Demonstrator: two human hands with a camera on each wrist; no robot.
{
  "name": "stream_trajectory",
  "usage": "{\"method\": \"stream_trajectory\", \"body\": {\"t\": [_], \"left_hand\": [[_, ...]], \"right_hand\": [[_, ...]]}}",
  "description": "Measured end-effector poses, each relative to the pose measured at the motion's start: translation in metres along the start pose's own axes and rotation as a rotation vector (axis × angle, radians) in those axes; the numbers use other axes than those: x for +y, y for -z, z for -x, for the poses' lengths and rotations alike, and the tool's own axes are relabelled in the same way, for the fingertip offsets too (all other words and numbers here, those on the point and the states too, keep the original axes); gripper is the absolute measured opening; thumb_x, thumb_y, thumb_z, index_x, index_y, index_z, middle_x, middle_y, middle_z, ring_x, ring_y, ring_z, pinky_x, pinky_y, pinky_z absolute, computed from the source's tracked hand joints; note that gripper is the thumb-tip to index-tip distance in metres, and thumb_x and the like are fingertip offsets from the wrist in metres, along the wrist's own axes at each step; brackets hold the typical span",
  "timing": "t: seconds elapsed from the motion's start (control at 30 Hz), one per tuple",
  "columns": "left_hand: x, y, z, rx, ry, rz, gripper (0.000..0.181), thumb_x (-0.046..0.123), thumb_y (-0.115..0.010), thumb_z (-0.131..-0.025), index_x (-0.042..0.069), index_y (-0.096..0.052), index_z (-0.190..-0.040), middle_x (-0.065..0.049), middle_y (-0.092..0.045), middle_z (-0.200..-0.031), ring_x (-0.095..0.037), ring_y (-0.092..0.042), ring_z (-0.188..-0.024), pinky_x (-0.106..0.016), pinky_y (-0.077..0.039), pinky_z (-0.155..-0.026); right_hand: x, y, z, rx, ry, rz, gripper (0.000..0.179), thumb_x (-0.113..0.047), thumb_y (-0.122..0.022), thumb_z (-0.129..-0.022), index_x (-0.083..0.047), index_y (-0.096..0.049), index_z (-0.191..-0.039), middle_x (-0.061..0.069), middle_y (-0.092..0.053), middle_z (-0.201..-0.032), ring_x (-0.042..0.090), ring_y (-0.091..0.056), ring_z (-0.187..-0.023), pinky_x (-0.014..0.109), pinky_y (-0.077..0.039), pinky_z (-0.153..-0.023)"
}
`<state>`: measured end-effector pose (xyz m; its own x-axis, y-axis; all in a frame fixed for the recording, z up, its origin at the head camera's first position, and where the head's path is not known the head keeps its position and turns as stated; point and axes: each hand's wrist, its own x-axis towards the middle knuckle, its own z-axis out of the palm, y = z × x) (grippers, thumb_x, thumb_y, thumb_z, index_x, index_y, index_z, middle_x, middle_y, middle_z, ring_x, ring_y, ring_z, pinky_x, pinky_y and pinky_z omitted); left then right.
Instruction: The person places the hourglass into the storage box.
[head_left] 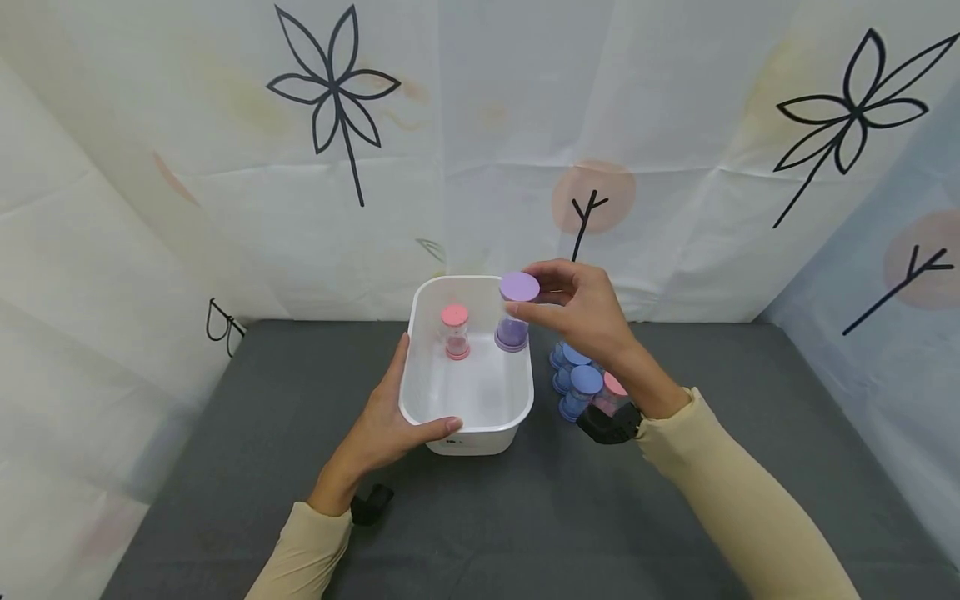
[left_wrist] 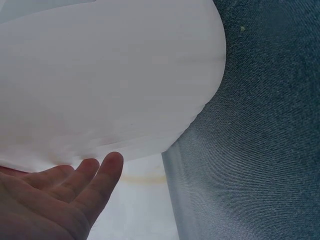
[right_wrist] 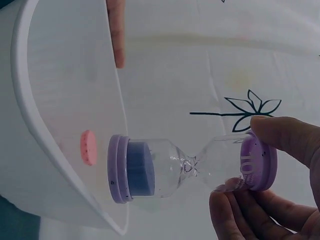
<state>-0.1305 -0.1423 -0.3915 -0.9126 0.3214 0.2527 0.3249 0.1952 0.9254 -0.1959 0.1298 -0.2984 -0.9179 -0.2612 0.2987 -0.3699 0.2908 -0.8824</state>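
Observation:
My right hand (head_left: 581, 304) pinches a purple-capped hourglass (head_left: 513, 327) by its upper cap, thumb on one side and fingers on the other. It hangs upright over the right side of a white plastic bin (head_left: 483, 408). Blue-purple sand lies in its lower bulb in the right wrist view. Inside the bin, toward the left, a smaller pink-capped hourglass (head_left: 455, 332) stands upright. My left hand (head_left: 386, 421) rests against the bin's front left corner, its thumb lying along the front rim. In the left wrist view its extended fingers (left_wrist: 102, 185) lie against the outer wall.
Right of the bin, several blue-capped hourglasses (head_left: 583, 387) and a pink-capped one (head_left: 612, 390) stand close together, partly under my right forearm. A dark grey cloth (head_left: 300, 400) covers the table. Behind hangs a white curtain (head_left: 495, 217) with printed plants.

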Motion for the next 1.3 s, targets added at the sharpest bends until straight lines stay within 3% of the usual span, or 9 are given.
{"method": "stream_trajectory", "body": {"t": [0.4, 0.57, 0.83, 1.07, 1.3], "left_hand": [[-0.001, 0.001, 0.0, -0.011, 0.002, 0.004, 0.121, 0.008, -0.09, -0.075, 0.025, -0.008, -0.163, -0.004, -0.046, -0.146, -0.028, -0.061, -0.106, -0.047, -0.057, -0.083], [-0.002, 0.001, 0.0, -0.001, 0.002, 0.008, 0.121, 0.008, -0.09, -0.075, 0.024, -0.009, -0.163, -0.005, -0.047, -0.145, -0.028, -0.061, -0.105, -0.05, -0.056, -0.083], [0.001, 0.0, 0.0, 0.013, 0.028, -0.01, 0.122, 0.008, -0.09, -0.074, 0.023, -0.008, -0.163, -0.005, -0.046, -0.148, -0.028, -0.059, -0.106, -0.046, -0.055, -0.084], [0.002, 0.0, 0.0, 0.009, 0.033, 0.003, 0.122, 0.006, -0.089, -0.075, 0.015, -0.006, -0.164, -0.009, -0.044, -0.15, -0.034, -0.058, -0.108, -0.055, -0.054, -0.085], [-0.033, 0.001, -0.003, 0.014, 0.029, -0.004, 0.126, 0.018, -0.092, -0.074, 0.027, -0.005, -0.164, -0.003, -0.042, -0.152, -0.041, -0.057, -0.111, -0.06, -0.053, -0.085]], "right_hand": [[0.019, -0.014, -0.027, -0.043, -0.088, 0.031, 0.046, -0.013, -0.085, -0.083, 0.001, -0.067, -0.122, 0.015, -0.069, -0.114, 0.028, -0.07, -0.102, 0.041, -0.056, -0.09], [0.029, -0.023, -0.037, -0.065, -0.116, 0.073, 0.044, -0.012, -0.085, -0.082, 0.003, -0.068, -0.121, 0.016, -0.069, -0.111, 0.028, -0.069, -0.101, 0.041, -0.056, -0.09], [0.04, -0.034, -0.048, -0.104, -0.182, 0.152, 0.051, -0.012, -0.086, -0.081, 0.006, -0.065, -0.124, 0.018, -0.069, -0.113, 0.03, -0.068, -0.104, 0.041, -0.055, -0.092], [0.047, -0.041, -0.056, -0.16, -0.21, 0.245, 0.054, -0.015, -0.084, -0.083, 0.005, -0.064, -0.128, 0.017, -0.07, -0.114, 0.028, -0.067, -0.104, 0.04, -0.055, -0.092], [0.047, -0.043, -0.067, -0.232, -0.201, 0.388, 0.053, -0.016, -0.085, -0.083, 0.004, -0.066, -0.127, 0.015, -0.07, -0.115, 0.026, -0.066, -0.105, 0.039, -0.054, -0.092]]}}
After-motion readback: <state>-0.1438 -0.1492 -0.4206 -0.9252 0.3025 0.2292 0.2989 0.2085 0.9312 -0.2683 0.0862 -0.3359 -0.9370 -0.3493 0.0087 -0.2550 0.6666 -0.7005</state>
